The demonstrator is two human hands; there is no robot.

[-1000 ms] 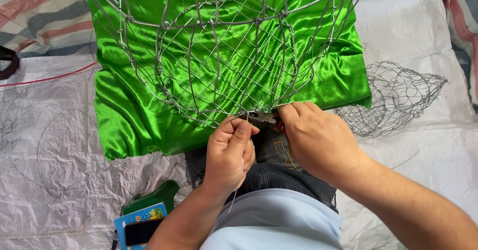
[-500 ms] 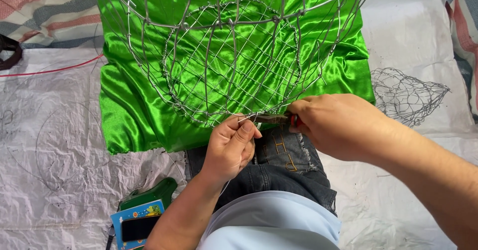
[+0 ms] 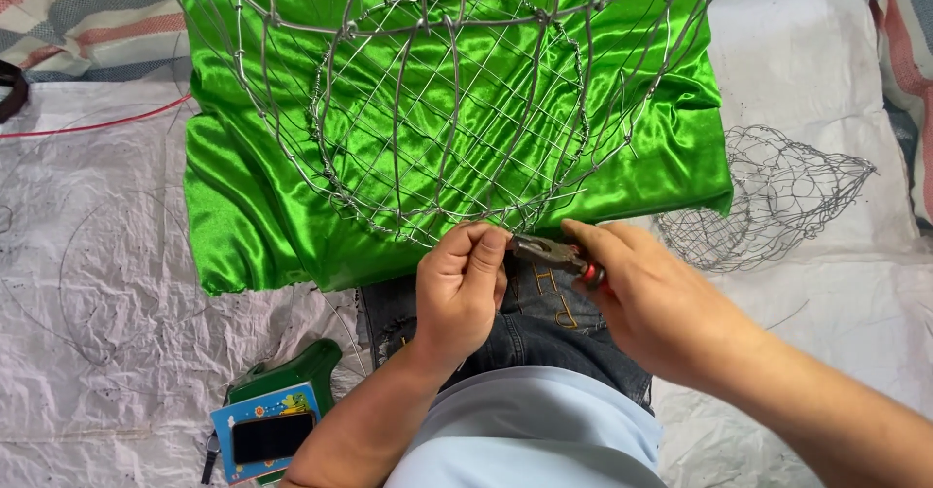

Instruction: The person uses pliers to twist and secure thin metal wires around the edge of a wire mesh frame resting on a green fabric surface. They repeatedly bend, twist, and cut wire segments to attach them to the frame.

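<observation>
- Green satin cloth (image 3: 253, 206) lies spread on the white sheet (image 3: 117, 255), and the wire frame (image 3: 447, 109) stands on it; every place below is told from that frame.
- The left hand (image 3: 462, 284) is at the frame's near rim, fingers curled in and thumb pressed down. It seems to pinch a strand of wire there, likely to hold it steady, though the strand itself is too thin to tell.
- The right hand (image 3: 651, 298), just right of the left at the same rim, is wrapped around a pair of pliers (image 3: 549, 253) with red grips. Their nose points toward the left hand's fingertips, probably so the tool can work the wire held there.
- A smaller wire cage (image 3: 768, 201) lies on its side to the right of the frame, apart from both hands.
- A phone on a blue card (image 3: 264, 435), over a green case (image 3: 292, 369), sits nearer than the frame, to the left.
</observation>
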